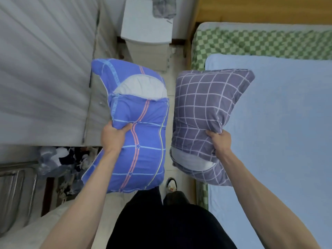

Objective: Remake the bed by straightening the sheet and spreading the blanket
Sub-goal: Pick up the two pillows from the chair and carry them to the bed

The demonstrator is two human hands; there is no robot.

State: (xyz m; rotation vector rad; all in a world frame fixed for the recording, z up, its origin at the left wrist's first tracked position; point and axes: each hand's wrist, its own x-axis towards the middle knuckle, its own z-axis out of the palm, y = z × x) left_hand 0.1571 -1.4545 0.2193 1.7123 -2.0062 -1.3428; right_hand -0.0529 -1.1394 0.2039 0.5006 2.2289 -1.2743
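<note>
I had both arms stretched out in front of me, each one carrying a pillow above the floor beside the bed. My left hand [112,136] was clenched into the side of the blue pillow [138,126], the grip bunching the fabric where the striped cover with small stars creased inward. That cover gaped open at its far end, showing the pale inner pillow. My right hand [220,141] grasped the grey checked pillow [204,108] the same way, fingers curled into its right edge, so the cover puckered around them. The near end of this one also showed a pale lining. The two pillows hung just beside each other, with a narrow strip of tiled floor [171,87] visible between them.

The grey pillow overlapped the left edge of the bed. On the bed, the light blue sheet [278,123] lay flat and smooth over the mattress, and a green checked sheet [251,42] showed beyond it along the head end and down the near side edge. A wooden headboard [260,9] stood beyond that. A white cabinet [146,27] stood across the aisle from me, next to the head of the bed.
</note>
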